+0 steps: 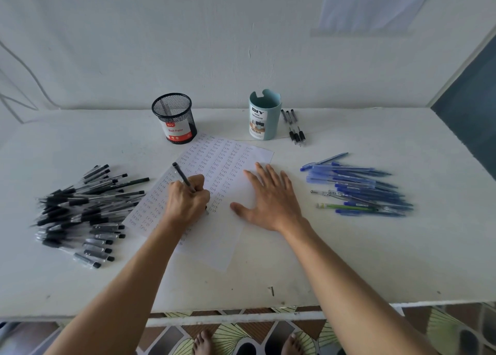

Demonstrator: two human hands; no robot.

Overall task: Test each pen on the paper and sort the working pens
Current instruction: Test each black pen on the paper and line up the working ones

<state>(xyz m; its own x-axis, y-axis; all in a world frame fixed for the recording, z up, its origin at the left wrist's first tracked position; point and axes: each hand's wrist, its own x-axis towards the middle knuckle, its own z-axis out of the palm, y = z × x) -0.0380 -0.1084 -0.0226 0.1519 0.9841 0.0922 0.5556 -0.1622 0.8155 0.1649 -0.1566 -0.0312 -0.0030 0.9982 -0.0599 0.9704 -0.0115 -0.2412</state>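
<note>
Mid-table on paper (pixel 236 164): L hand (pixel 186 201) pinches black pen (pixel 182 176), tip down for test scribble; R hand (pixel 271 201) flat, fingers splayed, pins it steady.

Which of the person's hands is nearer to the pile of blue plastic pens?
The right. The right hand lies flat on the white paper sheet beside the pile of blue plastic pens; the left hand, across the sheet, grips a slim black pen.
</note>
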